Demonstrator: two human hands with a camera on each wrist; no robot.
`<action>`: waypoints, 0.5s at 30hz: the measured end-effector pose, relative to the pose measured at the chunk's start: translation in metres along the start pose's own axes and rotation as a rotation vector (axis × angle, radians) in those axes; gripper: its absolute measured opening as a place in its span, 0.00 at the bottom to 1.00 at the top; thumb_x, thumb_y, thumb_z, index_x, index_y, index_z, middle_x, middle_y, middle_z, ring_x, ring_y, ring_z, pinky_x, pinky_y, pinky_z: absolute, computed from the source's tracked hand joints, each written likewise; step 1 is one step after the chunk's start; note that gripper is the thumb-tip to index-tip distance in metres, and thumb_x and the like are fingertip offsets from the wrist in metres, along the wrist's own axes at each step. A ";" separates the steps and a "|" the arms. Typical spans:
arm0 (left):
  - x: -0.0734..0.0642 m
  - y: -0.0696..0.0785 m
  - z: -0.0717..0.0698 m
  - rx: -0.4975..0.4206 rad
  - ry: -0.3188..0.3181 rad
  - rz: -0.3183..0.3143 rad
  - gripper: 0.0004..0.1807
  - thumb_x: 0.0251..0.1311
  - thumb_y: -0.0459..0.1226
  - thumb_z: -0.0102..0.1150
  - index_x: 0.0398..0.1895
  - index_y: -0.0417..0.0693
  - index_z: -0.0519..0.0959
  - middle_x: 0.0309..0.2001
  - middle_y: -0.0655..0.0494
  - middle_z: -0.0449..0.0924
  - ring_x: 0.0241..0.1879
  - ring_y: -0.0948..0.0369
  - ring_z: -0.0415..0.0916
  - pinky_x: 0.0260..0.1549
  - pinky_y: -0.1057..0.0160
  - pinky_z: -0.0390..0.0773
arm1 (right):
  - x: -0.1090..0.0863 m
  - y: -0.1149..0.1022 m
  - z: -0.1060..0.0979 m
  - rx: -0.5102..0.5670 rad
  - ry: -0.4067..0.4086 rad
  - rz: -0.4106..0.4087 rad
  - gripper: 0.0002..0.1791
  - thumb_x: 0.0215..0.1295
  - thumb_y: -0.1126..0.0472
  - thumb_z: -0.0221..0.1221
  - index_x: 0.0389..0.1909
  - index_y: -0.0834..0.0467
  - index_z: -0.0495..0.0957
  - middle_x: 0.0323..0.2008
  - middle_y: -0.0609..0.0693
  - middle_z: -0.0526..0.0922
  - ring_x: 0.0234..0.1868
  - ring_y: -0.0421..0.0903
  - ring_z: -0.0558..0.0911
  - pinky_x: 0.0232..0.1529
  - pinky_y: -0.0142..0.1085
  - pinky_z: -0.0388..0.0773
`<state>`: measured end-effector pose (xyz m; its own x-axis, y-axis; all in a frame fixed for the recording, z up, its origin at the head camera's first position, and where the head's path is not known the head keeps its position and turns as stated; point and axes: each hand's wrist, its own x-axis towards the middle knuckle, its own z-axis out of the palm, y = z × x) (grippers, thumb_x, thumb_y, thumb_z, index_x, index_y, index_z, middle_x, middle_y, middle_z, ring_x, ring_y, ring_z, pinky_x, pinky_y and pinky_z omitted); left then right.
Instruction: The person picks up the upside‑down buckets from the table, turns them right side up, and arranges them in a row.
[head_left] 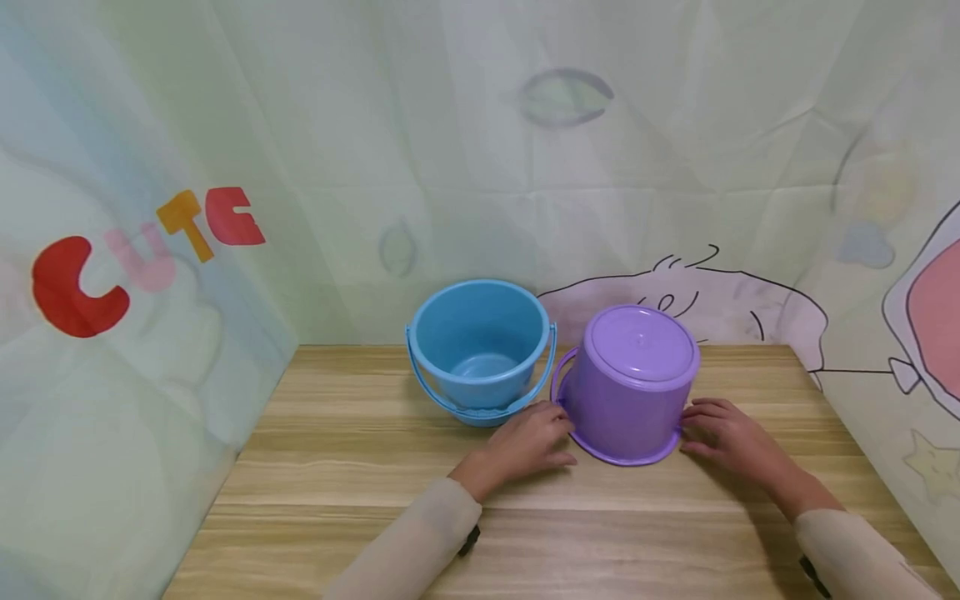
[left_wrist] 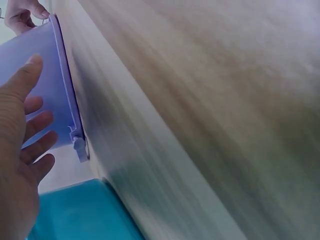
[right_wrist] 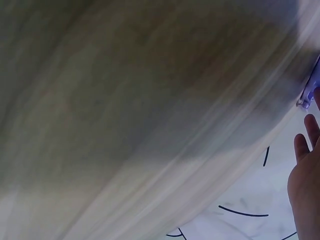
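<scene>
A purple bucket [head_left: 626, 417] stands upside down on the wooden table, its base facing up and its rim on the tabletop. Its handle [head_left: 564, 375] sticks out on the left side. My left hand [head_left: 525, 446] is at the bucket's lower left, and in the left wrist view its fingers [left_wrist: 37, 125] are spread loosely in front of the purple wall. On the other side, my right hand [head_left: 735, 437] has its fingertips right at the bucket's lower right edge, fingers relaxed. Left of it, a blue bucket [head_left: 480, 333] stands upright, its handle hanging down in front.
The wooden table [head_left: 337, 500] runs back to a printed cloth backdrop [head_left: 337, 250], with cloth walls at left and right. The blue bucket stands close behind my left hand, near the table's back edge.
</scene>
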<state>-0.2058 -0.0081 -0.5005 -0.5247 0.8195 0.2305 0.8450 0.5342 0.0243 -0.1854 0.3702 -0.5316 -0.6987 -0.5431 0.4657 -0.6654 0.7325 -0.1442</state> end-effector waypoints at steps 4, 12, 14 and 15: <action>0.004 -0.003 0.004 -0.004 -0.030 -0.017 0.24 0.60 0.55 0.71 0.50 0.49 0.87 0.46 0.56 0.83 0.48 0.60 0.79 0.54 0.65 0.77 | 0.003 0.003 0.003 -0.028 -0.001 -0.055 0.17 0.42 0.60 0.79 0.36 0.56 0.88 0.44 0.50 0.88 0.52 0.58 0.83 0.56 0.44 0.75; 0.013 -0.007 0.011 -0.058 -0.080 -0.060 0.17 0.62 0.52 0.71 0.45 0.51 0.87 0.43 0.59 0.81 0.47 0.62 0.77 0.52 0.67 0.77 | 0.006 0.010 0.009 -0.012 0.038 -0.137 0.15 0.41 0.61 0.78 0.33 0.55 0.87 0.42 0.50 0.87 0.48 0.55 0.83 0.54 0.41 0.75; 0.015 -0.008 0.013 -0.059 -0.078 -0.055 0.15 0.62 0.51 0.71 0.42 0.51 0.88 0.41 0.59 0.81 0.46 0.61 0.77 0.51 0.66 0.76 | 0.006 0.012 0.010 -0.015 0.046 -0.151 0.15 0.41 0.60 0.77 0.33 0.55 0.86 0.42 0.49 0.87 0.48 0.55 0.83 0.53 0.41 0.76; 0.016 -0.008 0.013 -0.058 -0.075 -0.050 0.14 0.62 0.50 0.71 0.40 0.51 0.87 0.40 0.59 0.81 0.45 0.62 0.77 0.50 0.66 0.76 | 0.006 0.012 0.010 -0.019 0.046 -0.153 0.15 0.41 0.60 0.77 0.33 0.54 0.86 0.42 0.50 0.87 0.48 0.54 0.83 0.52 0.42 0.77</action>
<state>-0.2223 0.0035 -0.5095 -0.5710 0.8064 0.1538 0.8209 0.5638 0.0912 -0.2004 0.3714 -0.5394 -0.5766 -0.6297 0.5206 -0.7576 0.6507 -0.0521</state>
